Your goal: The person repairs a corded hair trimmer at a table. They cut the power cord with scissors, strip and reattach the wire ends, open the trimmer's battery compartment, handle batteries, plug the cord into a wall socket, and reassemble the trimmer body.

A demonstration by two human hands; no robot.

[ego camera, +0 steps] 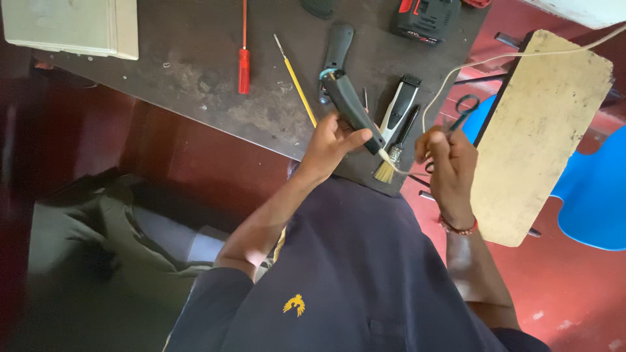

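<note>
— While your left hand point(329, 145) wraps around it, where does the dark hair clipper point(352, 107) sit?

— It hangs above the near edge of the dark worktable point(195, 72), fingers pressed together around its lower body, cord end toward you. A pale cord point(450, 78) runs from that end, past your right hand, up over the pale board point(541, 130) at your right.

— And your right hand point(450, 166)?

— Fingers are curled shut on scissors point(464, 107), whose dark loops stick out above the knuckles, right by the cord.

— Any containers?

— None you can look into. On the table lie a second clipper point(399, 107), a small brush point(390, 163), a red screwdriver point(243, 68), a yellow-handled tool point(297, 81) and a black-and-red battery pack point(427, 19).
</note>
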